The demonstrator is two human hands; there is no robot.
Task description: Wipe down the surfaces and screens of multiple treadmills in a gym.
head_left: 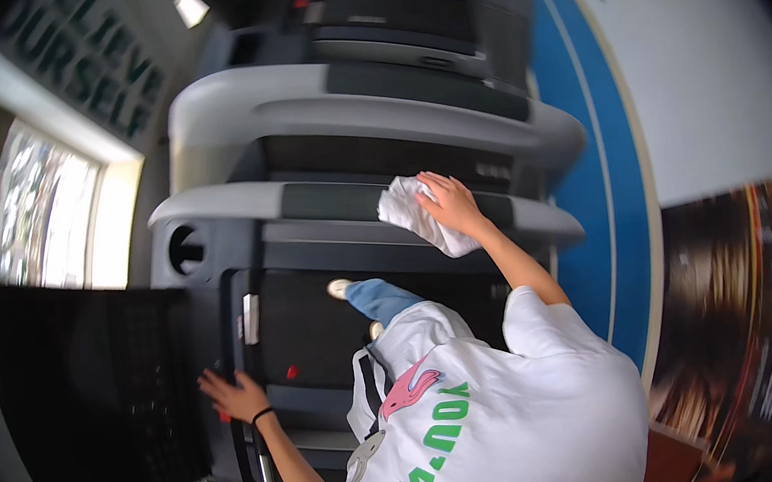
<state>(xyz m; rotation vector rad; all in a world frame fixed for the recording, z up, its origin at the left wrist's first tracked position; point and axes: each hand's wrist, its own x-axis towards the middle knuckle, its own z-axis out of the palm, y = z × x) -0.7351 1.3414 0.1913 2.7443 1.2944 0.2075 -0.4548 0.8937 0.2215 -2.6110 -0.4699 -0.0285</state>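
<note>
My right hand presses a crumpled white cloth onto the dark grip section of the treadmill's side rail. Part of the cloth hangs down past the rail on the near side. My left hand, a thin dark band at its wrist, lies with fingers spread on the treadmill's console. Beside that hand is a small red part on the console. It holds nothing that I can see. Between my arms shows the black running belt, with a small red piece above it.
A large black screen stands left of the console. Round cup holder sits in its far corner. More treadmills line up beyond. Blue flooring with a white line runs along the right. Windows are at left.
</note>
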